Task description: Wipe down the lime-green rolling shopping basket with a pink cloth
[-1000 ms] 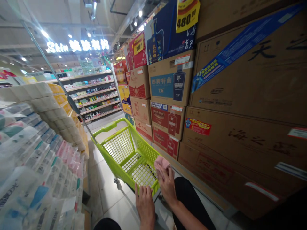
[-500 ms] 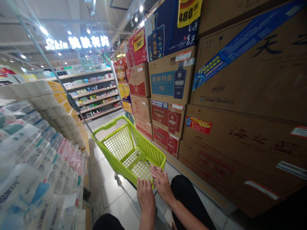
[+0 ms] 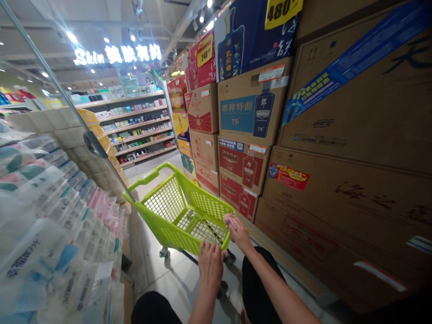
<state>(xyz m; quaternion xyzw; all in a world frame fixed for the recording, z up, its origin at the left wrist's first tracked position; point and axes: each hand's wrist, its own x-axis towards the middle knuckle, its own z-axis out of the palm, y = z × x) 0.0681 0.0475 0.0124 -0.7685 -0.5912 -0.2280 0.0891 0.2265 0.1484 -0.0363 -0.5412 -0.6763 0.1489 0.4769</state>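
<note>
A lime-green shopping cart (image 3: pixel 195 245) with a latticed basket stands in front of me, its handle at the far side. My left hand (image 3: pixel 211 263) is closed over the near rim, fingers hooked inward. At the near right corner of the basket, my right hand (image 3: pixel 238 230) is closed on a small crumpled pinkish cloth (image 3: pixel 229 220), partly hidden by the fingers, and presses it to the rim. The inside of the basket shows only its grid floor. A long metal pole (image 3: pixel 50 72) rises from the handle side up to the left.
Stacked cardboard liquor cartons (image 3: pixel 249 112) form a wall on the right. Plastic-wrapped tissue packs (image 3: pixel 60 225) are piled on the left. Shelves of small products (image 3: pixel 141 130) stand behind under a lit sign. My knees (image 3: pixel 153 308) flank the near side of the cart.
My right hand has moved up and right along the rim to the corner, away from my left hand. The left hand stays on the near rim. The view has shifted slightly.
</note>
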